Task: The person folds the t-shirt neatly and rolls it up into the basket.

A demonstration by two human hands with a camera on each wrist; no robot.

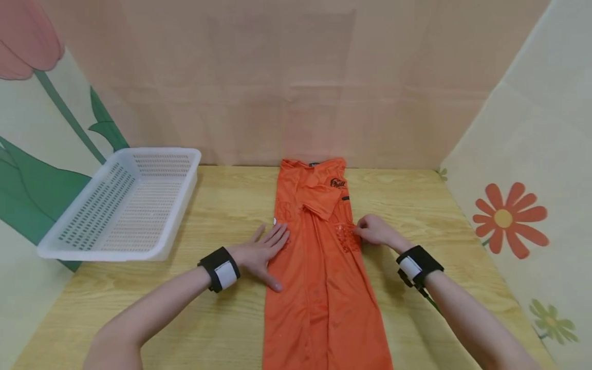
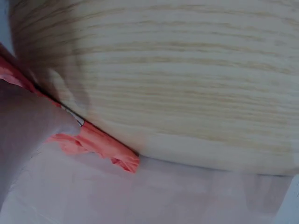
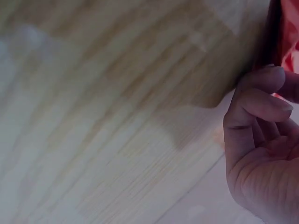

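Observation:
An orange dress [image 1: 319, 288] lies lengthwise on the table, its sides folded in to a long narrow strip. One short sleeve [image 1: 321, 199] rests across its upper part, near black lettering at the right edge. My left hand [image 1: 261, 255] lies with fingers spread on the dress's left edge, at waist height; in the left wrist view part of that hand [image 2: 39, 119] covers the fabric. At the gathered waist on the right edge, my right hand [image 1: 375, 229] pinches the cloth. Its curled fingers [image 3: 264, 105] show beside the orange fabric in the right wrist view.
A white perforated plastic basket [image 1: 182, 205] stands at the left of the wooden table [image 1: 231, 205]. A plain pinkish backdrop [image 1: 250, 92] rises behind the table's far edge. Flower-printed panels stand on both sides, the right one [image 1: 546, 154] close to the table's edge.

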